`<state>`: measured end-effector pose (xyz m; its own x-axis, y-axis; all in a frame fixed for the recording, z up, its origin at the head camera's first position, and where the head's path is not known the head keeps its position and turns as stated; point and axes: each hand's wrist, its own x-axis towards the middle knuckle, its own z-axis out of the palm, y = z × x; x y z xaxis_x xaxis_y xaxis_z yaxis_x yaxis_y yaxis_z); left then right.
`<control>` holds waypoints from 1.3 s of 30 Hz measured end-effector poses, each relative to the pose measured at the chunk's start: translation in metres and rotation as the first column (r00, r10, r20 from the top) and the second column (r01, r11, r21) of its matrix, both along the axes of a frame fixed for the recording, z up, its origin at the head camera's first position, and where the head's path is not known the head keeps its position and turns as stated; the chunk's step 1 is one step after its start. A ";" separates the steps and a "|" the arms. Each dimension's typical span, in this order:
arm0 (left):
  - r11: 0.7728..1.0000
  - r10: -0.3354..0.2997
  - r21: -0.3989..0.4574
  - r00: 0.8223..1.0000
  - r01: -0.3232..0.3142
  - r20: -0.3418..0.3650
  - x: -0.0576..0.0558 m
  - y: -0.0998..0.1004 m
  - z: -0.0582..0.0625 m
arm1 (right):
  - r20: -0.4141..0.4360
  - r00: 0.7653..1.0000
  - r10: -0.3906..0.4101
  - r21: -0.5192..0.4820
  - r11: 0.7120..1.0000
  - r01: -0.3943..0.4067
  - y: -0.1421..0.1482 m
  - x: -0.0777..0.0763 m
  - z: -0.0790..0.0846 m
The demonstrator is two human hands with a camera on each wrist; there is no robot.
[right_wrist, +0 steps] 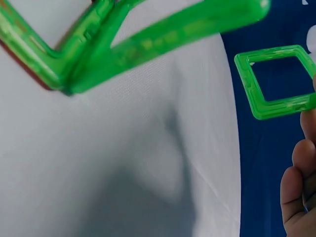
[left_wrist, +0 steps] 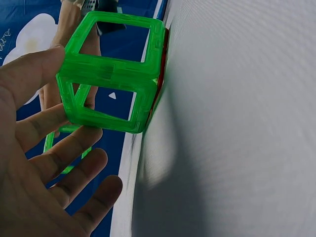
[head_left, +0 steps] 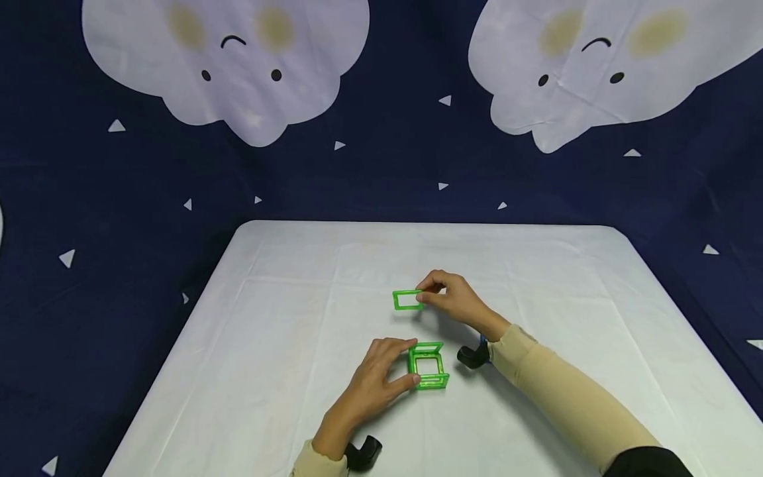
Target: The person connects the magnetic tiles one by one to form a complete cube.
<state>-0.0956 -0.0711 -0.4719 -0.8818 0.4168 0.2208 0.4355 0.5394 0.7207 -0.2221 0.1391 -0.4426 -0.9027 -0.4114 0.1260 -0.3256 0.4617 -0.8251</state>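
Observation:
My left hand (head_left: 372, 377) pinches a partly built frame of green magnetic tiles (head_left: 434, 384) on the table, index finger at its far corner and thumb at its near corner. In the left wrist view this frame (left_wrist: 111, 66) shows upright square tiles joined edge to edge, with a red strip along the table side. Farther back, my right hand (head_left: 459, 301) pinches a single green square magnetic tile (head_left: 407, 307) by its right edge, raised over the tabletop. The right wrist view shows this hollow tile (right_wrist: 281, 106) near the fingers (right_wrist: 302, 155), apart from the built frame.
A white-covered table (head_left: 286, 318) lies under both hands. Behind it hangs a dark blue cloth (head_left: 393, 179) with white clouds and triangles. Black wrist mounts (head_left: 363, 454) stick out below the hands.

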 end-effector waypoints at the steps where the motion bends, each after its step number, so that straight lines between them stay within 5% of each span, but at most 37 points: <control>1: 1.000 0.001 0.001 1.000 -0.001 0.002 0.000 0.000 0.000 | -0.001 1.000 -0.012 -0.002 1.000 0.012 0.002 0.002 0.000; 14: 1.000 -0.004 0.012 1.000 0.004 0.002 0.000 -0.001 0.000 | -0.003 0.979 -0.204 -0.065 0.977 0.203 0.022 0.042 -0.002; 22: 0.999 -0.010 0.035 0.999 0.011 -0.045 0.000 0.000 -0.001 | 0.010 0.946 -0.324 -0.090 0.942 0.323 0.025 0.066 0.004; 28: 0.999 -0.006 0.033 1.000 0.007 -0.030 0.000 0.000 0.001 | -0.043 0.907 -0.418 -0.113 0.904 0.411 0.022 0.092 0.014; 39: 1.000 -0.001 0.030 1.000 0.001 -0.012 0.002 0.001 0.001 | -0.084 0.801 -0.593 -0.142 0.803 0.579 0.025 0.118 -0.028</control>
<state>-0.0939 -0.0706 -0.4713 -0.8786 0.4105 0.2440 0.4447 0.5169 0.7315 -0.1042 0.1640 -0.4702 -0.9422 0.2132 0.2586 -0.1183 0.5103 -0.8518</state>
